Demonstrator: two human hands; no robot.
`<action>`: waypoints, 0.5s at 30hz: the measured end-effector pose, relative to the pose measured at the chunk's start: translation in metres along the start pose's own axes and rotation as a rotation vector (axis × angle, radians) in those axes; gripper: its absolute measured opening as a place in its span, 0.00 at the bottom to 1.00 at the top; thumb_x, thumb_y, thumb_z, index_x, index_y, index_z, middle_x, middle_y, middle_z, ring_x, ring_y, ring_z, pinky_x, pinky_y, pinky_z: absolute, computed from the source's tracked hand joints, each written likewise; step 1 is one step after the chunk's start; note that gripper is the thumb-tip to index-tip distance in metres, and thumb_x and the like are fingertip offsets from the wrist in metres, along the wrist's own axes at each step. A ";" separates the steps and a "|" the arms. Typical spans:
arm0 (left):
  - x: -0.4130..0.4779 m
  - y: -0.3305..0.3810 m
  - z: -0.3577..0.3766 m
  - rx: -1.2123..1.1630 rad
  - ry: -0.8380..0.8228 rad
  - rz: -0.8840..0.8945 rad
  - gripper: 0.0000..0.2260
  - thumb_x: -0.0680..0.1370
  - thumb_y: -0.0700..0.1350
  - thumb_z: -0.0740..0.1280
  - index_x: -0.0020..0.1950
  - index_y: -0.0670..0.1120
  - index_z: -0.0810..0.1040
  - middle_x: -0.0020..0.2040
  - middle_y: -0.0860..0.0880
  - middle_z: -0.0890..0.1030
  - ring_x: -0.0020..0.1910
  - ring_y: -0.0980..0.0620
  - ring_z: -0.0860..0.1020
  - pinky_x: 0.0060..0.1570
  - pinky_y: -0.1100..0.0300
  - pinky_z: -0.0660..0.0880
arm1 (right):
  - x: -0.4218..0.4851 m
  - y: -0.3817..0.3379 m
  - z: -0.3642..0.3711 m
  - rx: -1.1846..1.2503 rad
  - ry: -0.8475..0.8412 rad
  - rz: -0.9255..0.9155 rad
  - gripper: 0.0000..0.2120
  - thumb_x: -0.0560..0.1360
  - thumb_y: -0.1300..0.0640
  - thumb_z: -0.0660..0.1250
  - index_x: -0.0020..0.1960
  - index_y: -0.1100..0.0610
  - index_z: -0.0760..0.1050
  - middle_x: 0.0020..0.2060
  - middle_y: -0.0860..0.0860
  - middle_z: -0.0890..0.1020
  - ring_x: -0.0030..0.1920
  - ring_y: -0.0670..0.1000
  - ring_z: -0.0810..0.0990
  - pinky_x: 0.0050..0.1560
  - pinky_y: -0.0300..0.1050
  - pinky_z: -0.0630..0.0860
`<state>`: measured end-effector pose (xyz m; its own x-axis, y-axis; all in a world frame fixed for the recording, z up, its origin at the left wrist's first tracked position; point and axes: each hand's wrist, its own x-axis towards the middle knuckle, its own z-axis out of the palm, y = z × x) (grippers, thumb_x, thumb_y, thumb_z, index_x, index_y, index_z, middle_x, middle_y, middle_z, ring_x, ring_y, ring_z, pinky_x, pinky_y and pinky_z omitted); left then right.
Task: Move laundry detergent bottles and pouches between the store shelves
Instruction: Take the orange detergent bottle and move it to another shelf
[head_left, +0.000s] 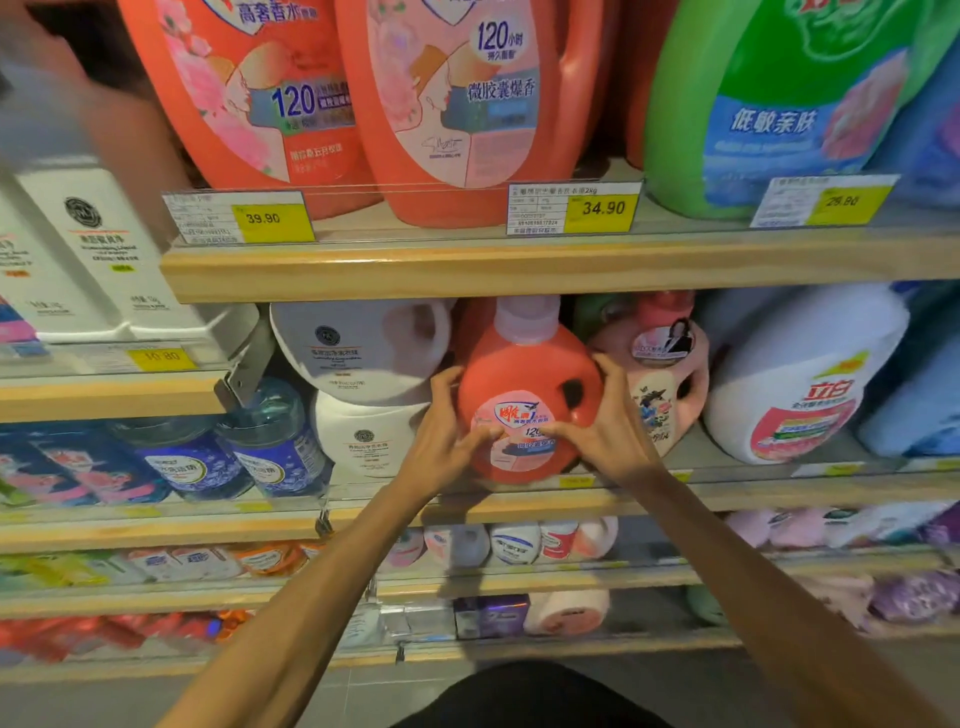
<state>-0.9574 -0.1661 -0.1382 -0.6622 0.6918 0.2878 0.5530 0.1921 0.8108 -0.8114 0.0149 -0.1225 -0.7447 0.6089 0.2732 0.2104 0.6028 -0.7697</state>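
Clasping the red detergent bottle (524, 364) from both sides, the left grip (447, 431) and the right grip (597, 431) each curl spread fingers round its body, fingertips on the front label and thumbs raised along its flanks. The bottle is upright between the two grips at the front of the middle shelf (779, 493); whether its base rests on the shelf or is lifted clear I cannot tell. Its pale cap sits just under the upper shelf (519, 265), directly above the grips. Just outside the left grip are two white bottles, the upper white bottle (358, 353) lying over the lower white bottle (363, 436). Just outside the right grip stands a pink bottle (670, 374), with a large white jug (800, 374) beyond it. Above the grips stand a big red bottle (457, 104) and a yellow price tag (597, 208) reading 34.90.
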 end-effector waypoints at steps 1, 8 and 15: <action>0.000 -0.002 0.000 0.005 0.013 0.003 0.32 0.74 0.53 0.75 0.69 0.59 0.57 0.67 0.48 0.72 0.64 0.49 0.76 0.63 0.42 0.75 | 0.000 -0.001 0.002 -0.015 0.008 -0.021 0.53 0.62 0.51 0.83 0.77 0.56 0.55 0.71 0.58 0.67 0.71 0.56 0.69 0.68 0.49 0.67; 0.004 -0.010 -0.002 0.064 0.006 0.029 0.32 0.75 0.54 0.73 0.71 0.55 0.57 0.70 0.44 0.71 0.67 0.46 0.75 0.63 0.41 0.74 | 0.004 0.006 0.017 -0.059 0.032 -0.052 0.53 0.63 0.53 0.82 0.77 0.59 0.55 0.70 0.59 0.64 0.71 0.56 0.66 0.70 0.52 0.68; 0.000 -0.022 -0.002 0.059 -0.076 -0.082 0.32 0.75 0.53 0.74 0.70 0.49 0.58 0.67 0.44 0.75 0.63 0.46 0.77 0.63 0.46 0.75 | 0.001 0.018 0.028 -0.159 -0.034 -0.163 0.48 0.65 0.44 0.79 0.74 0.63 0.59 0.61 0.57 0.70 0.60 0.55 0.74 0.64 0.40 0.70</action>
<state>-0.9710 -0.1717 -0.1548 -0.6676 0.7224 0.1803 0.5285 0.2891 0.7982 -0.8262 0.0116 -0.1521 -0.7975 0.4805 0.3648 0.1803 0.7670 -0.6158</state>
